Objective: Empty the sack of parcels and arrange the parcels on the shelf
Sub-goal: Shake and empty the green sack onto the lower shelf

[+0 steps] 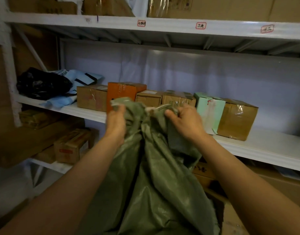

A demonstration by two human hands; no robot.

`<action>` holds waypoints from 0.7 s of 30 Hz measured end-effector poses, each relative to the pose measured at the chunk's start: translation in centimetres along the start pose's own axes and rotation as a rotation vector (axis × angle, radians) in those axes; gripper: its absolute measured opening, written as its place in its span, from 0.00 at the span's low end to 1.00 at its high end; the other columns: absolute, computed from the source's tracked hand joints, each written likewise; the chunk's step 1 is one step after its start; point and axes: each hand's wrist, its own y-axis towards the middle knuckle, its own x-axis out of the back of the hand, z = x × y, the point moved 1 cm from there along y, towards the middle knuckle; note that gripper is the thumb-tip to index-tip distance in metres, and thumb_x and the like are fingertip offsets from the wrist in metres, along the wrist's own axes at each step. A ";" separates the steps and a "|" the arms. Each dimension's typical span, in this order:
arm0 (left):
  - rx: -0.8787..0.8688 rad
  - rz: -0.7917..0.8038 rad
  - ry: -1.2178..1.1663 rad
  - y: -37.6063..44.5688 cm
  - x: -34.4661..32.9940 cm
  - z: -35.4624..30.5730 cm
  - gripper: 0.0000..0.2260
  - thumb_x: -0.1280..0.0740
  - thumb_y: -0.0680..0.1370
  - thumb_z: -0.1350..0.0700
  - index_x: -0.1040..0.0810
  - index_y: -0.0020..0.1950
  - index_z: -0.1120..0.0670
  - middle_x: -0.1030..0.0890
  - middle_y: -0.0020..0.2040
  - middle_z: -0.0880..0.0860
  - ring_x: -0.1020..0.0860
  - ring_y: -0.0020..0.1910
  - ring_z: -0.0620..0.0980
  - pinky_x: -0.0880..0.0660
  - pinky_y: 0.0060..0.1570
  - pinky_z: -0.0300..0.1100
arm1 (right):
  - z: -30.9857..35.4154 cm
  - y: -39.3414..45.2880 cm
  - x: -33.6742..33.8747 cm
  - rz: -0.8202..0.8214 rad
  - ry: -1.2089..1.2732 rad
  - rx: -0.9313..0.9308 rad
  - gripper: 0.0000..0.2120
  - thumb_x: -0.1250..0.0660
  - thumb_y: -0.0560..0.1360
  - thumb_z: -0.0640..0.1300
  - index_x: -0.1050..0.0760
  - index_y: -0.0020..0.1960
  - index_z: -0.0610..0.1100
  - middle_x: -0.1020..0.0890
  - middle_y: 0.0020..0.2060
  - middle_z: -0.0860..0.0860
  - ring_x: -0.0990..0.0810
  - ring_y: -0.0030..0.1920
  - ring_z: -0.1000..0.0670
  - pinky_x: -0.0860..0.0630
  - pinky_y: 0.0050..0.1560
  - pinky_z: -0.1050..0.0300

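The green sack [154, 175] hangs bunched in front of the white shelf [264, 146], its contents hidden by the folds. On the shelf stands a row of parcels — brown box [91, 97], orange box [122, 94], two low brown boxes [162, 98], mint-green box [208, 109], large brown box [235, 119] — with a black bag [42, 83] at the far left. The left hand [116, 121] and the right hand [186, 121], arms stretched forward, grip the sack's top, fingers curled into the cloth — possibly at its mouth.
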 end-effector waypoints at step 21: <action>-0.021 0.293 -0.421 2.5 2.8 -10.0 0.18 0.47 0.83 0.48 0.23 0.54 0.58 0.20 0.52 0.55 0.22 0.45 0.53 0.25 0.44 0.47 | -3.2 2.0 -5.4 0.510 0.959 -0.330 0.77 0.17 0.45 0.58 0.69 0.76 0.53 0.46 0.77 0.48 0.38 0.74 0.44 0.39 0.73 0.42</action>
